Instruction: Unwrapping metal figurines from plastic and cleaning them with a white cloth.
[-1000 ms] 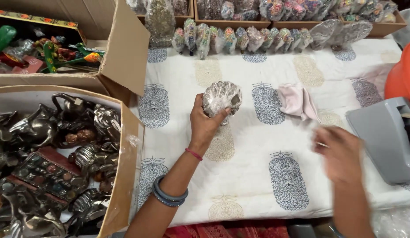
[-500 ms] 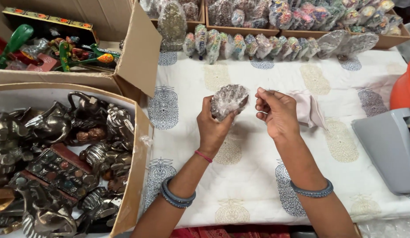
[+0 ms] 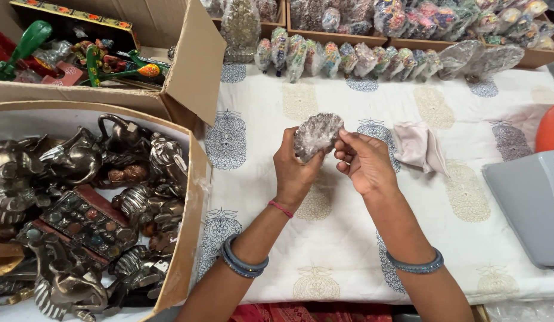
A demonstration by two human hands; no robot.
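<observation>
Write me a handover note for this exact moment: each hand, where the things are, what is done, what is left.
Left hand: grip closed on the plastic-wrapped ornament, held up above the printed cloth.
Right hand: fingertips pinch the wrap at the ornament's right edge.
Around: pink cloth lies just right of the hands; a row of wrapped pieces lines the far edge; the cardboard box of metal figurines sits to the left.
Done: ornament picked up, both hands on it.
Left: wrap looks still on; nothing set down.
</observation>
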